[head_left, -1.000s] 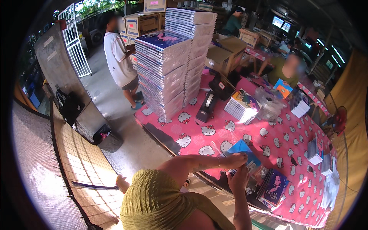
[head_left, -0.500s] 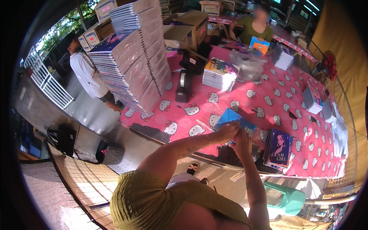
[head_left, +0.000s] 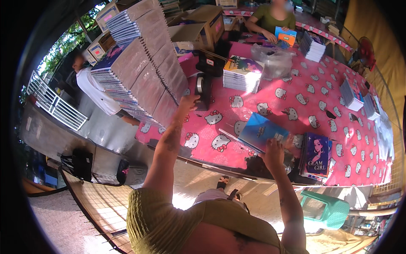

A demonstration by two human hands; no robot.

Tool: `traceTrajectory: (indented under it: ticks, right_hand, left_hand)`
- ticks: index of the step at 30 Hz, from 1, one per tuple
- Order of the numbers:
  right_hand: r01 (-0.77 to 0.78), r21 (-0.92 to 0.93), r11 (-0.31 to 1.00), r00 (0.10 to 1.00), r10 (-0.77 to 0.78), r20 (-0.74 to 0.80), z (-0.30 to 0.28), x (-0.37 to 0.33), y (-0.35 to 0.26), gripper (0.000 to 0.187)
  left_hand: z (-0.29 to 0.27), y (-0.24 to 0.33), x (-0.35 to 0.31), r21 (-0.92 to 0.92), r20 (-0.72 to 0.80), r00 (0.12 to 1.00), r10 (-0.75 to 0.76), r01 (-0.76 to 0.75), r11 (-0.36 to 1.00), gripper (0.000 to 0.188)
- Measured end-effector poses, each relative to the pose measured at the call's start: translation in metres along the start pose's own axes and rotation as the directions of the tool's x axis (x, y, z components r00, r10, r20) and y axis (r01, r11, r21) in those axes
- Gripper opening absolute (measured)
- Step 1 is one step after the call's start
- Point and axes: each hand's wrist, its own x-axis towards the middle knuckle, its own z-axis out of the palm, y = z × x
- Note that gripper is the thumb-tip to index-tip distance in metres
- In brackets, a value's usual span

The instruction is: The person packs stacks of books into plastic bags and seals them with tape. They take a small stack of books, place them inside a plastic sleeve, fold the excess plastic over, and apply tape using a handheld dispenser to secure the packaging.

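Note:
A spiral notebook with a blue cover (head_left: 261, 128) lies tilted on the pink table in front of me. My right hand (head_left: 274, 153) is at its near right corner, fingers bent and closed over the edge. Clear plastic lies beside that corner. My left hand (head_left: 190, 103) is stretched out to a black tape dispenser (head_left: 204, 94) at the upper left, its fingers drawn together against the dispenser's near side. Whatever is between those fingers is too small to make out. A stack of notebooks with a purple cover on top (head_left: 317, 154) stands right of my right hand.
A tall stack of plastic-wrapped notebooks (head_left: 146, 72) rises left of the dispenser, near open cardboard boxes (head_left: 186, 36). Another notebook pile (head_left: 241, 80) stands beyond. Across the table a person (head_left: 272, 21) handles notebooks; another person (head_left: 95, 86) stands at left. A green stool (head_left: 334, 211) is below right.
My left hand has left the blue notebook and moved up and left to the tape dispenser. My right hand stays at the notebook, whose blue cover is now more exposed. The view has shifted slightly.

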Motion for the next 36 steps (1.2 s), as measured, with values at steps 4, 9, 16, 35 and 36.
traceTrajectory:
  ticks: [4, 9, 16, 35, 36]
  right_hand:
    - [-0.028, -0.023, 0.999, 0.999, 0.029, 0.017, -0.005, -0.004, 0.003, 0.07]
    - [-0.025, -0.012, 1.0, 0.997, 0.025, 0.073, -0.009, 0.004, -0.006, 0.069]
    - [-0.003, -0.1, 0.995, 0.996, -0.005, -0.083, 0.0, 0.0, 0.006, 0.067]
    - [-0.055, 0.046, 0.997, 0.989, 0.06, -0.132, -0.001, 0.002, 0.023, 0.062]
    - [-0.124, 0.108, 0.986, 0.992, 0.128, -0.025, 0.005, 0.011, 0.035, 0.062]
  left_hand:
    - [0.023, -0.013, -0.018, -0.443, -0.023, 0.995, 0.095, -0.095, 0.891, 0.014]
    - [0.001, -0.072, -0.026, -0.204, -0.092, 0.992, 0.088, -0.105, 0.973, 0.009]
    - [0.049, 0.012, -0.089, 0.41, 0.114, 0.939, 0.326, -0.343, 0.845, 0.017]
    - [0.222, 0.017, -0.201, 0.71, 0.668, 0.739, 0.09, -0.668, 0.224, 0.059]
    - [0.217, 0.014, -0.208, 0.689, 0.69, 0.715, 0.115, -0.697, 0.199, 0.056]
